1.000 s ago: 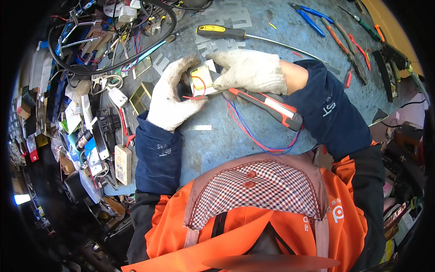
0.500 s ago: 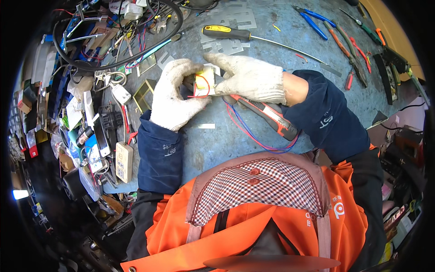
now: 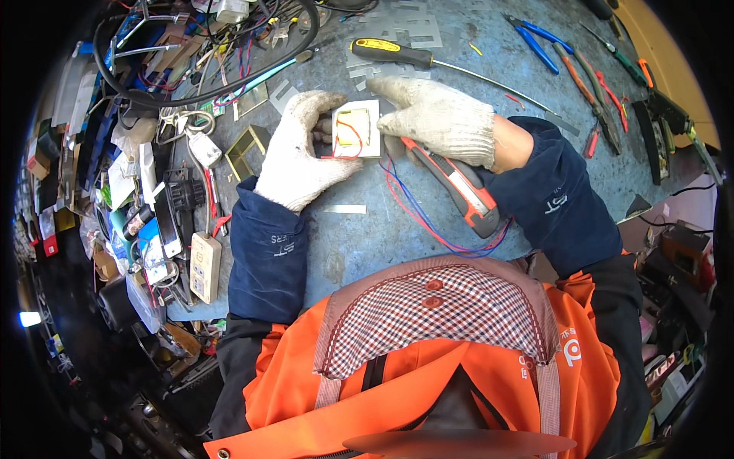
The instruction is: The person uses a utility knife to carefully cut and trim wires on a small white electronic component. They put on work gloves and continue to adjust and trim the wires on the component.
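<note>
In my gloved left hand is a small white coil bobbin, its middle wrapped in yellow, with a thin red wire looping across its face. My left hand grips it from the left, fingers curled behind. My gloved right hand is beside the bobbin's right edge, its upper fingers stretched toward it. Below that palm, a red and black utility knife slants down toward the right sleeve; the curled lower fingers appear to hold its front end, partly hidden. Red and blue wires hang in a loop beneath.
A long screwdriver lies beyond my hands, near cut grey sheet pieces. Pliers and other tools are at the far right. Cables, a power strip and a small brass-coloured frame crowd the left.
The bobbin has turned so more of its white face shows. My right hand has drawn slightly right, uncovering its edge. The utility knife's front end has tilted upward. The whole view has shifted a little.
</note>
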A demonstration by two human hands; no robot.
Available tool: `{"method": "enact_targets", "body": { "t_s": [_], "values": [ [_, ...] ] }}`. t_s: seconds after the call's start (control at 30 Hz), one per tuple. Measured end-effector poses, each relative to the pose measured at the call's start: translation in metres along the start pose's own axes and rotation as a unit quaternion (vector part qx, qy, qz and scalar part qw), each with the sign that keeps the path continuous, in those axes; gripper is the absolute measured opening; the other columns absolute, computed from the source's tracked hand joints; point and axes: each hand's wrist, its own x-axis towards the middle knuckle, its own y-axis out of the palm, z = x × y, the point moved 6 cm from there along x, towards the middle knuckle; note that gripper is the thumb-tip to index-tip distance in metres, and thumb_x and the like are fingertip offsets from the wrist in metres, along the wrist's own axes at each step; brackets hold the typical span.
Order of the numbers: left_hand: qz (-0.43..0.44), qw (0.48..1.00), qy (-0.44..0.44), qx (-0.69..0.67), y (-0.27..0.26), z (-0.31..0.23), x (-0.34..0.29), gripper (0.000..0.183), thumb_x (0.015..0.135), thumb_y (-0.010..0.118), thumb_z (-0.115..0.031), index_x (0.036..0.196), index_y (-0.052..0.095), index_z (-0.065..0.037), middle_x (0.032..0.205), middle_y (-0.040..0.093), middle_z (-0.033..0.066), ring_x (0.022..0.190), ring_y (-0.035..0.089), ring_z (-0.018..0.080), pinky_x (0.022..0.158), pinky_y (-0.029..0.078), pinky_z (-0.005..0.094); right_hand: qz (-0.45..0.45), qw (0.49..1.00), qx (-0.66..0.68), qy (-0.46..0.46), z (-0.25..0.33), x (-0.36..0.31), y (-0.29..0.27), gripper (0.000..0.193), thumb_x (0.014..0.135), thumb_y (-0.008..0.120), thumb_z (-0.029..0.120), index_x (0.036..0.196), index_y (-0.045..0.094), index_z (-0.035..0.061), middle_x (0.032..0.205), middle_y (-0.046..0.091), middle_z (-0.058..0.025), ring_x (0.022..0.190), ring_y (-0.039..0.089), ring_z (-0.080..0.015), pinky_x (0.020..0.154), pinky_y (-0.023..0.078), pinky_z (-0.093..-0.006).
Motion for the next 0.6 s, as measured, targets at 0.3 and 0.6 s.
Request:
{"method": "enact_targets", "body": {
  "t_s": [0.3, 0.6],
  "values": [
    [0.012, 0.999, -0.006, 0.037, -0.001, -0.004, 0.003, 0.081, 0.069, 0.095, -0.01, 0.144, 0.064, -0.003, 0.133, 0.061, 0.009, 0.111, 0.067, 0.018, 0.096, 0.057, 0.031, -0.01, 0.998, 0.041, 0.056, 0.014, -0.01, -0.011, 0.072, 0.103, 0.066, 0.016, 0.166, 0.039, -0.0068, 0.09, 0.069, -0.0058, 0.079, 0.064, -0.0134, 0.071, 0.054, -0.0295],
    [0.021, 0.999, -0.038, 0.021, 0.0, -0.002, 0.004, 0.09, 0.064, 0.096, -0.004, 0.147, 0.061, -0.003, 0.138, 0.06, 0.0083, 0.123, 0.065, 0.0212, 0.106, 0.053, 0.0343, -0.021, 0.998, -0.027, 0.06, 0.008, -0.002, -0.002, 0.067, 0.103, 0.064, 0.011, 0.165, 0.044, -0.0059, 0.102, 0.072, -0.0113, 0.08, 0.065, -0.0144, 0.074, 0.055, -0.0306]
  ]
}}
